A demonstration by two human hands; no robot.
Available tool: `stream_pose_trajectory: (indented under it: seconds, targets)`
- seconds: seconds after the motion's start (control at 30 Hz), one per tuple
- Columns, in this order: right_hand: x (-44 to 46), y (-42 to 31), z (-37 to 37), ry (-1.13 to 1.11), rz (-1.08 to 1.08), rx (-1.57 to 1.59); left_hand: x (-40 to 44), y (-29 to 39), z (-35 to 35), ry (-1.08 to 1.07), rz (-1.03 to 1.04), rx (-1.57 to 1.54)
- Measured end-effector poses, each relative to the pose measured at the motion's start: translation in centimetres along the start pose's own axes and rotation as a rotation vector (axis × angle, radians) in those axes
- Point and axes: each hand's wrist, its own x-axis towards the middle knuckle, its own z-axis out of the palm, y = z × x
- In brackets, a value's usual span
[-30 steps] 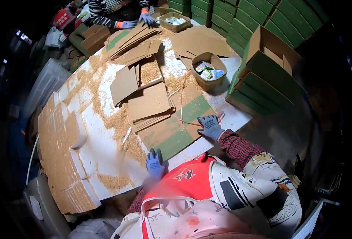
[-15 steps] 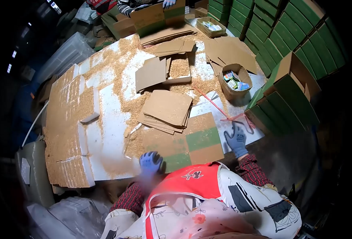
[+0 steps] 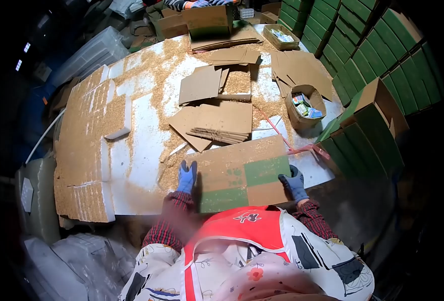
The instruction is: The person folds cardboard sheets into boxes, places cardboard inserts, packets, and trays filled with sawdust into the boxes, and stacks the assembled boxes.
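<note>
A flat brown and green cardboard piece (image 3: 244, 173) lies at the table's near edge, between my gloved hands. My left hand (image 3: 186, 176) is at its left edge, fingers pointing forward and thumb apart. At its right edge is my right hand (image 3: 293, 183), with fingers and thumb bent around the cardboard's side. Just beyond lies a fanned stack of brown cardboard sheets (image 3: 224, 118). Pink string (image 3: 277, 131) runs along the right of the stack to a loose tangle near the table's right edge.
Foam blocks (image 3: 84, 165) covered in brown grains lie left. A basket of small packets (image 3: 306, 108) stands right, beside an open green box (image 3: 377, 103) and stacked green boxes (image 3: 350, 52). Across the table, a co-worker's gloved hands (image 3: 209, 3) are at a box (image 3: 207, 21).
The string no longer crosses the cardboard. My right hand has moved from the tabletop to the cardboard's right edge, my left to its left edge. The co-worker has stood up a box. The view has shifted.
</note>
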Motion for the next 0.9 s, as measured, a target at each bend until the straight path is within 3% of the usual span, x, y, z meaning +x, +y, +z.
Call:
stream_pose_trajectory:
  seconds: [0.03, 0.07, 0.1, 0.17, 0.23, 0.33, 0.37, 0.43, 0.5, 0.57, 0.6, 0.63, 0.67, 0.73, 0.77, 0.83, 0.87, 0.9]
  targets:
    - [-0.2, -0.8, -0.8, 0.003, 0.077, 0.234, -1.1, -0.5, -1.0, -0.103, -0.143, -0.164]
    - [-0.5, -2.9, -2.1, -0.086, 0.119, 0.362, -1.7, -1.4, -1.2, -0.096, -0.142, -0.168]
    - [-0.7, -5.2, -3.3, -0.176, 0.162, 0.488, -2.0, -2.5, -1.2, -0.171, -0.18, -0.373]
    - [0.6, -5.8, -5.0, -0.236, 0.121, 0.455, -2.0, -2.5, -1.9, -0.159, -0.429, -0.856]
    - [2.9, -6.7, -5.4, -0.232, -0.059, 0.491, -2.6, 4.9, -7.0, -0.129, -0.391, -1.025]
    - [7.5, -7.5, -4.9, -0.169, -0.238, 0.321, -2.8, 8.5, -12.1, -0.371, -0.195, -1.27]
    - [9.5, -6.6, -4.2, -0.167, -0.256, 0.289, -3.5, 11.2, -13.8, -0.388, -0.355, -1.257]
    - [13.3, -4.0, -1.7, -0.271, -0.19, 0.682, -2.0, 8.8, -16.2, -0.866, -0.241, -1.057]
    - [13.0, -5.2, 1.9, -0.206, -0.171, 0.739, -3.3, 11.5, -16.9, -0.968, -0.287, -0.704]
    - [11.1, -9.2, 3.4, -0.033, -0.355, 0.184, -3.7, 13.6, -14.1, -1.182, -0.032, -0.338]
    - [10.0, -10.3, 4.8, 0.105, -0.202, 0.404, -4.8, 15.4, -12.8, -1.205, 0.131, -0.235]
    - [10.5, -9.1, 6.3, 0.096, -0.331, 0.427, -6.2, 17.6, -11.9, -1.219, 0.292, -0.133]
    - [10.9, -7.8, 7.8, 0.083, -0.46, 0.452, -7.6, 19.9, -11.6, -1.223, 0.282, -0.139]
    - [8.2, -12.7, 9.8, 0.05, -0.401, 0.515, -9.1, 20.5, -9.8, -1.178, 0.208, -0.138]
    - [6.3, -16.7, 8.8, 0.106, -0.356, 0.252, -9.2, 19.2, -9.3, -1.179, 0.205, -0.136]
    - [5.5, -18.0, 8.0, 0.092, -0.369, 0.312, -9.1, 17.5, -8.8, -1.136, -0.083, -0.562]
    - [5.1, -19.1, 7.1, 0.023, -0.34, 0.368, -9.3, 18.0, -9.8, -1.104, -0.089, -0.785]
    - [4.6, -19.4, 6.6, -0.049, -0.303, 0.423, -9.3, 18.3, -10.2, -1.101, -0.088, -0.788]
